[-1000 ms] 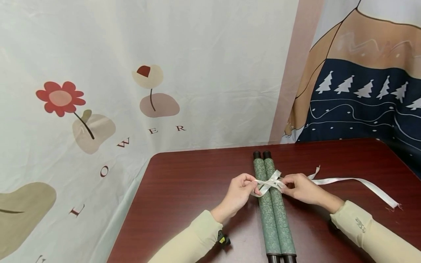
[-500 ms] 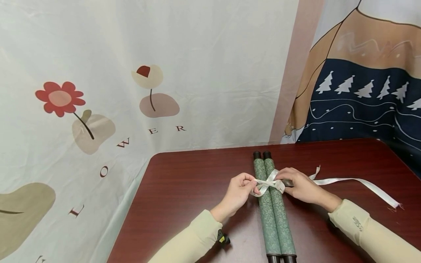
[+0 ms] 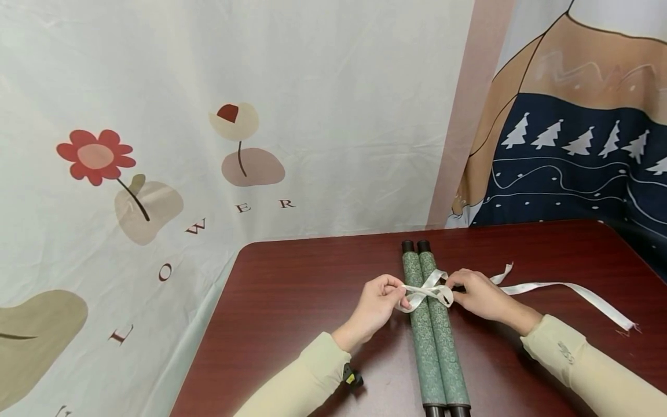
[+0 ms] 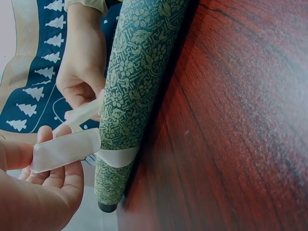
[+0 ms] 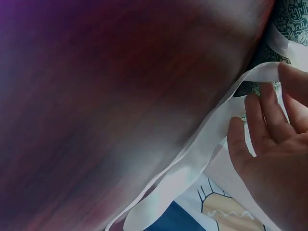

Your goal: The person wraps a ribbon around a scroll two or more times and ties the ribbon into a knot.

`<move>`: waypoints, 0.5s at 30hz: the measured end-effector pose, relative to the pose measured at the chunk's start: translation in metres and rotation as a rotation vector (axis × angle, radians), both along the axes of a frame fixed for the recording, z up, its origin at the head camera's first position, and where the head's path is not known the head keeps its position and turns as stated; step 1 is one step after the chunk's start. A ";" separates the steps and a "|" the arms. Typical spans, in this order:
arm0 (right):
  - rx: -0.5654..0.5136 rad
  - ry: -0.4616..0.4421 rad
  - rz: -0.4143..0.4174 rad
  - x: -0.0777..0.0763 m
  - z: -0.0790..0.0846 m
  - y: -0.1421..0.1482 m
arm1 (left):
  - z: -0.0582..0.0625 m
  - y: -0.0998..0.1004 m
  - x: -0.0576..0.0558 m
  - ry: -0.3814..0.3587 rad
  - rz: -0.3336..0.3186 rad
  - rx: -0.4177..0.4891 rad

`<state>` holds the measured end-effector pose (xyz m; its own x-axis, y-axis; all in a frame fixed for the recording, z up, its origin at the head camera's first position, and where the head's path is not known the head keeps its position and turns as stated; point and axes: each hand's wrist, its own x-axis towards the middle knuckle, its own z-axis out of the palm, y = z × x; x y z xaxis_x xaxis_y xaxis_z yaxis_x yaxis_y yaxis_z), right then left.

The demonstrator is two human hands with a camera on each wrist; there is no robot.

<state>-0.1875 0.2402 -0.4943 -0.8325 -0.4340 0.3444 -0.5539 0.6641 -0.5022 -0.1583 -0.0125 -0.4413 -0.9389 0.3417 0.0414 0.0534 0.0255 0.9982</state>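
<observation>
On the table point(image 3: 302, 295), white ribbon point(image 3: 428, 291) wraps two green rolls point(image 3: 426, 350) lying side by side; left hand point(image 3: 376, 298) and right hand point(image 3: 478, 294) each pinch it.

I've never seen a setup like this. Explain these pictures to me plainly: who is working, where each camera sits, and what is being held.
There is no machine here: a person works with bare hands. The wide picture comes from a camera worn on the head, looking forward and down. The two closer ones come from cameras on the left and right wrists.

On the dark red table lie two green patterned rolls, side by side. A white ribbon crosses over them. The left hand pinches one part of it, the right hand another, while loose ribbon trails off to the right.
</observation>
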 end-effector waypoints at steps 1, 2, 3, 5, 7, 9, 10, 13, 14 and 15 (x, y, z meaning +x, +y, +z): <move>-0.001 -0.016 -0.010 0.001 0.000 0.001 | -0.003 0.000 -0.002 0.002 -0.001 -0.001; -0.005 -0.031 -0.014 0.003 0.001 0.002 | -0.006 -0.001 -0.003 0.004 -0.003 0.000; -0.012 -0.048 -0.018 0.004 0.002 0.003 | -0.009 -0.001 -0.005 0.007 -0.003 -0.004; -0.024 -0.076 -0.018 0.006 0.004 0.006 | -0.014 -0.003 -0.008 0.017 -0.003 -0.019; -0.024 -0.094 -0.015 0.008 0.006 0.010 | -0.017 -0.004 -0.010 0.030 -0.002 -0.038; -0.012 -0.095 -0.019 0.009 0.008 0.013 | -0.019 -0.006 -0.012 0.037 -0.003 -0.049; -0.002 -0.090 -0.020 0.010 0.009 0.015 | -0.019 -0.007 -0.012 0.037 -0.004 -0.047; 0.027 -0.073 -0.025 0.011 0.010 0.021 | -0.018 -0.010 -0.013 0.019 -0.007 -0.040; 0.035 -0.068 -0.028 0.012 0.010 0.022 | -0.018 -0.011 -0.013 0.009 -0.006 -0.038; 0.039 -0.066 -0.032 0.012 0.010 0.023 | -0.018 -0.012 -0.013 -0.004 -0.009 -0.032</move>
